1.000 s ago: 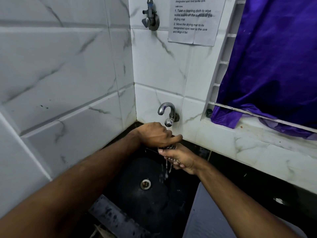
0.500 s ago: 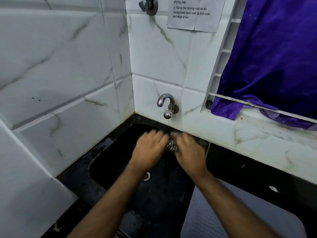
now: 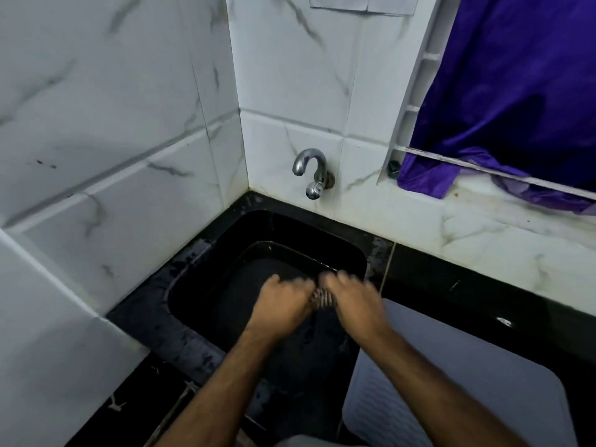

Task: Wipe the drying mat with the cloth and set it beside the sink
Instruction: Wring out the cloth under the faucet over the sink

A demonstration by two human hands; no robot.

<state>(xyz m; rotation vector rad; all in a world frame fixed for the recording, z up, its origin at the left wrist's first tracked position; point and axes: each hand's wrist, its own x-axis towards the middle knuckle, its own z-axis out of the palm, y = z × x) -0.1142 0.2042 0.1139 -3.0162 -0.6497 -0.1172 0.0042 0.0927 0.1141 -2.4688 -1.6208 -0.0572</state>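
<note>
2 fists, our left hand [image 3: 283, 309] and right hand [image 3: 356, 306], clamp the bunched cloth [image 3: 322, 299] over the sink [image 3: 206, 285], likely so wrung water drains there; drying mat [image 3: 483, 375] waits alongside on the counter.

Both forearms are bare to the frame edge, with no sleeves, rings or watch visible.

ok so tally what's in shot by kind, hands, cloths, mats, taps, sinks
hands: 2, left hand and right hand
cloth: 1
drying mat: 1
tap: 1
sink: 1
total: 6
</note>
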